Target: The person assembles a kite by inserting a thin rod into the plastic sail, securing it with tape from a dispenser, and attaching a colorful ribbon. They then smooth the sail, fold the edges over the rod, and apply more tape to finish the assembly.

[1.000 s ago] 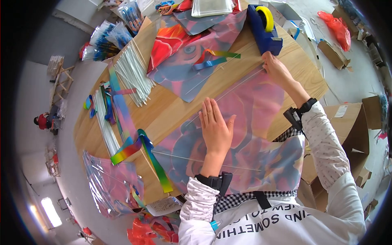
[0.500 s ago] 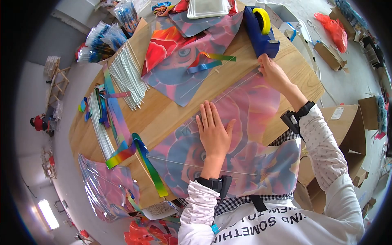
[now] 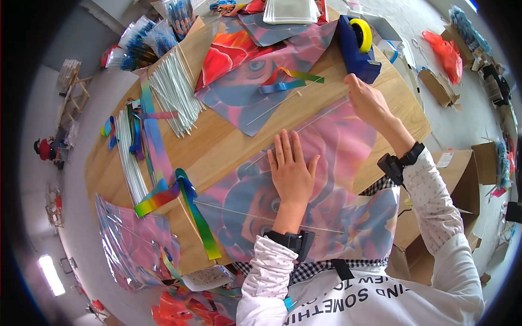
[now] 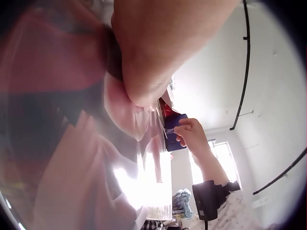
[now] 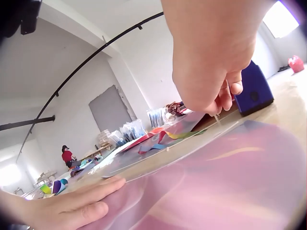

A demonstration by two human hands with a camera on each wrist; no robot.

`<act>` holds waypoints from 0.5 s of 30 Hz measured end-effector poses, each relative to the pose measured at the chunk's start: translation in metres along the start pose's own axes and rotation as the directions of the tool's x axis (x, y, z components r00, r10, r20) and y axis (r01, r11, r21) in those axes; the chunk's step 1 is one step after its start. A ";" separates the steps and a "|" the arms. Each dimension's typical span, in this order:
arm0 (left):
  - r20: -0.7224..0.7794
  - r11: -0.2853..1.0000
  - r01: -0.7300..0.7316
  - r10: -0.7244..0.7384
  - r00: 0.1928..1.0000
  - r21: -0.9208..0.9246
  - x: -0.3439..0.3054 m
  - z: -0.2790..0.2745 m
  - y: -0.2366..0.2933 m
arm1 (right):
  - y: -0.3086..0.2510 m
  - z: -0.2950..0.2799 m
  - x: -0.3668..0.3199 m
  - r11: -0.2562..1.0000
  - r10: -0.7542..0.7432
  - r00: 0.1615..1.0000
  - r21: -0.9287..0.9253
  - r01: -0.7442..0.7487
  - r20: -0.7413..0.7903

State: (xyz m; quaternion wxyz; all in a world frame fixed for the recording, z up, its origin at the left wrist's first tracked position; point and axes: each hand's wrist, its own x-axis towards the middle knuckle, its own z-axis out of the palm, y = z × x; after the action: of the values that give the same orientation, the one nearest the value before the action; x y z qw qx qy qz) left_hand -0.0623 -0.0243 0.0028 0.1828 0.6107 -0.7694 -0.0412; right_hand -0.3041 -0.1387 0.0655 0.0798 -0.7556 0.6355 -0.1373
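My left hand (image 3: pixel 292 176) lies flat, fingers spread, on a thin pink and blue printed sheet (image 3: pixel 348 146). Its fingertips reach a slim white rod (image 3: pixel 321 117) along the sheet's far edge. Another thin rod (image 3: pixel 228 207) crosses the sheet nearer my body. Above the sheet's right corner, my right hand (image 3: pixel 370 100) pinches a short clear strip of tape (image 5: pixel 218 120), its end hanging below the fingertips. Just beyond that hand stands a blue tape dispenser (image 3: pixel 353 54) with a yellow-rimmed roll (image 3: pixel 362 35).
Bundles of white rods (image 3: pixel 174 95) and rainbow ribbons (image 3: pixel 190 201) lie on the left of the wooden table (image 3: pixel 212 163). Further printed sheets (image 3: pixel 234 98) lie at the back, with clear plastic sleeves (image 3: pixel 291 11) on top. Cardboard boxes (image 3: pixel 448 190) stand on the right.
My right hand has drawn slightly left, away from the tape dispenser, and the tape strip now hangs from its fingers. The left hand stays on the sheet. The head view has shifted a little.
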 end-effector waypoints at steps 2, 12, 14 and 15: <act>-0.020 1.000 -0.001 0.001 1.000 -0.005 -0.001 0.003 -0.001 | -0.016 0.001 -0.002 1.000 -0.027 1.000 -0.001 0.027 -0.009; 0.056 0.975 -0.032 0.020 0.998 0.221 -0.003 0.016 -0.005 | -0.190 0.001 -0.040 0.941 -0.256 0.967 0.229 0.251 -0.008; 0.043 0.915 -0.006 -0.013 0.999 0.404 -0.001 0.022 -0.001 | -0.219 0.010 -0.056 0.963 -0.235 0.968 0.111 0.244 -0.088; 0.043 0.910 0.010 -0.031 0.999 0.416 0.000 0.023 0.000 | -0.232 0.021 -0.068 0.980 -0.199 0.965 -0.032 0.196 -0.169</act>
State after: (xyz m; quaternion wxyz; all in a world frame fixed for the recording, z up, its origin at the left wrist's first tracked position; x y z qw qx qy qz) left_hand -0.0697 -0.0278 -0.0185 0.0296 0.6425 -0.7583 0.1063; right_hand -0.0904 -0.0311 0.1066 0.0049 -0.8010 0.5626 -0.2044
